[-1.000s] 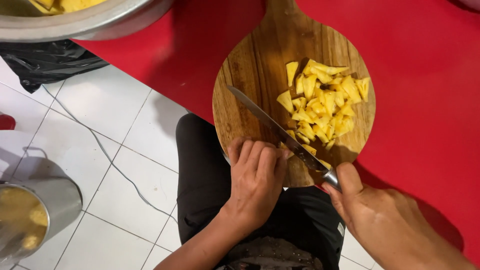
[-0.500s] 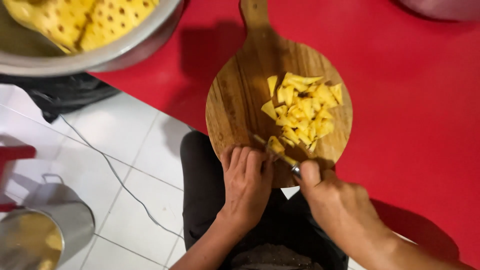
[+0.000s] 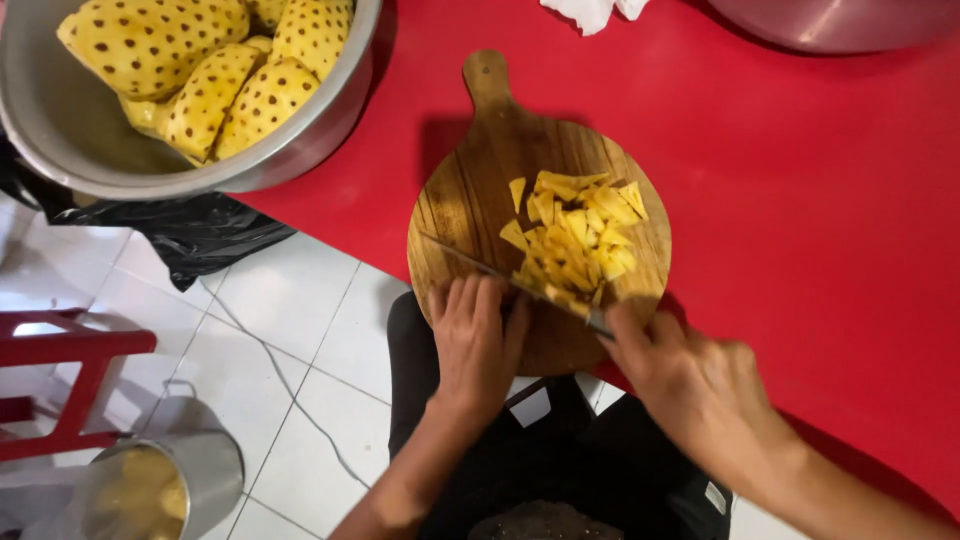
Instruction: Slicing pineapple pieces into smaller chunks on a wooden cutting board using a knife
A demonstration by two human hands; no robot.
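Yellow pineapple pieces [image 3: 575, 235] lie heaped on the round wooden cutting board [image 3: 470, 205] at frame centre, on the red table [image 3: 800, 220]. The right hand [image 3: 690, 385] grips a knife [image 3: 500, 275] whose blade seems to touch the heap. The left hand [image 3: 475, 335] lies flat, fingers open, on the board's lower edge. A metal bowl [image 3: 320, 140] of peeled pineapples [image 3: 190, 70] sits upper left.

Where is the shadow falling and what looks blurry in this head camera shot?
Head view: the cutting board casts a dark shadow leftward onto the red table; the right hand holding the knife looks slightly motion-blurred; the left hand and pineapple pieces are fairly sharp.
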